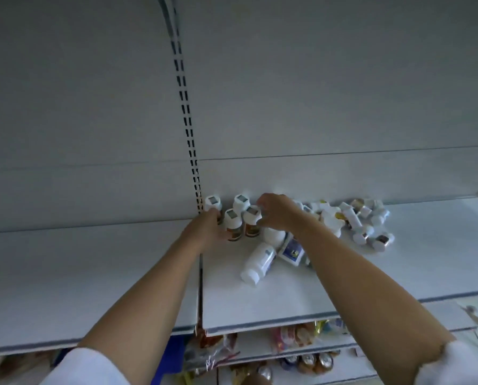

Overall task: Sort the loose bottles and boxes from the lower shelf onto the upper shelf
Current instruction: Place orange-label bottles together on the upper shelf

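Several small white-capped bottles with brown labels [233, 223] stand upright in a cluster at the back left of the white upper shelf [260, 298]. My left hand [208, 229] presses against the left side of this cluster, fingers curled around a front bottle. My right hand [276, 211] grips the cap of the right front bottle [252, 222] from above. Right of my hands, a loose pile of white bottles and boxes [363, 220] lies on its side. A larger white bottle [257, 263] and a blue-labelled one [292, 251] lie toppled near my right forearm.
The slotted upright rail [186, 120] runs up the back panel beside the cluster. A seam between shelf boards [201, 287] passes under my left wrist. Below the shelf edge, lower shelves hold packaged snacks [296, 334] and cans [307, 361].
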Available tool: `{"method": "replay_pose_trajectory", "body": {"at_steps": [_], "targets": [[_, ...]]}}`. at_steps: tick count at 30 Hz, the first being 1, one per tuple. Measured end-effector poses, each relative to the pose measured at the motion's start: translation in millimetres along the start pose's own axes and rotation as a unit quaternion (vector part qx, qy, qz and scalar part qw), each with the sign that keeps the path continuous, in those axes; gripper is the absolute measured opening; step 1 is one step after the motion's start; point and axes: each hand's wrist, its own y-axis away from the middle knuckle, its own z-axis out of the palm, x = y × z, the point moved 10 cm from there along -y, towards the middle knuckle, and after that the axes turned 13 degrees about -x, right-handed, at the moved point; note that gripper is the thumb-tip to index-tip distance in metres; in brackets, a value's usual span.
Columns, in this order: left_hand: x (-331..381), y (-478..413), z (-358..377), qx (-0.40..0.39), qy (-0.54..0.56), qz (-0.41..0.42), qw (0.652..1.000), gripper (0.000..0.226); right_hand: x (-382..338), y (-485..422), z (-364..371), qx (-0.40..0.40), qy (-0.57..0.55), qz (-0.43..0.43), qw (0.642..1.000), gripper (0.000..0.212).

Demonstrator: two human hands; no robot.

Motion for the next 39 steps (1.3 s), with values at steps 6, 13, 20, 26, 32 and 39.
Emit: {"method": "replay_pose_trajectory", "body": {"at_steps": [6,13,20,26,32,39], "targets": [[5,-14,17,0.07,0.113,0.035,0.991,0.051,8,-27,8,0.019,-0.02,-0.013,1.0,0.031],[29,30,-28,0.135,0.274,0.08,0.949,0.043,24,33,-39,0.161,-0.424,-0.036,0.891,0.026],[75,126,-78,0.172,0.385,0.153,0.893,0.049,-15,129,-77,0.208,-0.692,-0.116,0.681,0.007],[130,218,-99,0.168,0.36,0.237,0.887,0.023,-48,219,-103,0.216,-0.694,-0.129,0.674,0.031],[176,288,-108,0.153,0.357,0.309,0.868,0.011,-85,291,-122,0.175,-0.726,-0.189,0.637,0.029],[255,354,-139,0.169,0.28,0.378,0.866,0.025,-75,360,-183,0.239,-0.688,-0.248,0.638,0.023]]}}
